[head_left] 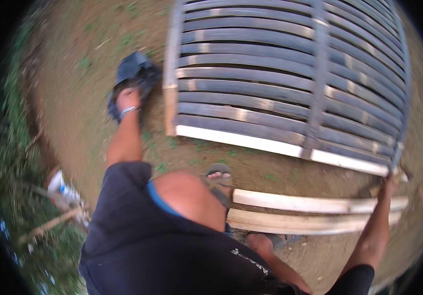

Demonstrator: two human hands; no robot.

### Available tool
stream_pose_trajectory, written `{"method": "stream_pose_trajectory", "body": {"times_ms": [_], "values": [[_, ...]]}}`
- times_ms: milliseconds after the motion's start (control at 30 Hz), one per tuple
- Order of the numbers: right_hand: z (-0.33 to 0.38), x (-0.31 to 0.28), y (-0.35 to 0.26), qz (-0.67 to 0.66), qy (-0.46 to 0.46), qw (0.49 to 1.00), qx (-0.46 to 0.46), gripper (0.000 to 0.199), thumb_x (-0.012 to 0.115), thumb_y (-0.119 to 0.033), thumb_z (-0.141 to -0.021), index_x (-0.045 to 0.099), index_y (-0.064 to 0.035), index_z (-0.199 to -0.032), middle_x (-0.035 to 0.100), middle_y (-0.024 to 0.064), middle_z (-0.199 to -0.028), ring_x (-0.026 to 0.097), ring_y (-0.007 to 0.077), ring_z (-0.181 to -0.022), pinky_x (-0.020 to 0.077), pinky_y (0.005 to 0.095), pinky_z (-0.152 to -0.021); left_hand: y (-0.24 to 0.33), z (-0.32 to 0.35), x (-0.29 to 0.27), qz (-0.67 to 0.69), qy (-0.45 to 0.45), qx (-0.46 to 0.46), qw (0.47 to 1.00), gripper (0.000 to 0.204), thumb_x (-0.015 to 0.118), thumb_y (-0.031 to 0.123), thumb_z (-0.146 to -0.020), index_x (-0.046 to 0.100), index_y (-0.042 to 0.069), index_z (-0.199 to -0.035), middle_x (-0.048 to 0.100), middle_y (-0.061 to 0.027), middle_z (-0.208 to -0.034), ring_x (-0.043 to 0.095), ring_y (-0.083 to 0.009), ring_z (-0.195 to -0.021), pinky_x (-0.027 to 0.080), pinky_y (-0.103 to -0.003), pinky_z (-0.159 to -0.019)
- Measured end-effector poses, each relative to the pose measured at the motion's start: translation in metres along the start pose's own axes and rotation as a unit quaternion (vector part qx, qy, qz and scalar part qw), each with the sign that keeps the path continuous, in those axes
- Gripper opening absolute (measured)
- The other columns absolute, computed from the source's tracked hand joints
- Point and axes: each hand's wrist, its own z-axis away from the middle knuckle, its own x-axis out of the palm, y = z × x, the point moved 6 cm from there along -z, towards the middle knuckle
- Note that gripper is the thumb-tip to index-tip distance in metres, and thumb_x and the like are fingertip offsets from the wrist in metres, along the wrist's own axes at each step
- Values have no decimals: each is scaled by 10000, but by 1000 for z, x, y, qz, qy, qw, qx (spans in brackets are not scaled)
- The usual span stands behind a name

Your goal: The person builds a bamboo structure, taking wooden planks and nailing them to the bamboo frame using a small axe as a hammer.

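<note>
On the left, my left hand (128, 100), with a bracelet at the wrist, is closed at a crumpled dark plastic bag (134, 69) lying over the dirt. Its fingertips are partly hidden by the bag's folds. My right hand (392, 180) reaches far out to the near right corner of a large panel of dark slats (251, 91). It touches the frame there, next to a small pale piece of wood (402, 175); blur and distance hide how its fingers are set. A pale board (241, 141) runs along the panel's near edge.
Two pale lengths of wood, an upper one (300, 202) and a lower one (295, 222), lie between my feet and the panel. My sandalled foot (219, 173) stands close by them. At the left are grass (12, 162), a stick (49, 225) and white litter (61, 187).
</note>
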Motion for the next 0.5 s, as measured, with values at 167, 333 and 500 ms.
{"method": "stream_pose_trajectory", "body": {"times_ms": [167,333,500], "values": [[34,111,-31,38,24,999,1,442,672,-307,-977,600,-74,-1345,646,134,-1163,657,241,-977,580,368,-815,-167,-39,-68,156,73,76,982,260,660,250,-915,783,57,-1038,772,-139,-1022,721,-271,-890,549,-382,-848],[81,58,-53,-2,148,985,-85,538,808,-259,-871,516,-24,-1257,658,91,-835,616,158,-583,516,296,-479,48,20,-62,245,74,101,961,337,670,220,-951,722,28,-1223,737,-144,-1148,716,-212,-978,569,-311,-820],[88,78,-50,-38,130,991,-25,478,838,-296,-849,571,16,-1093,676,90,-819,637,142,-600,525,283,-488,286,149,-110,315,-54,376,870,266,663,108,-972,708,-14,-1204,715,-118,-1173,669,-189,-1046,538,-304,-929]]}}
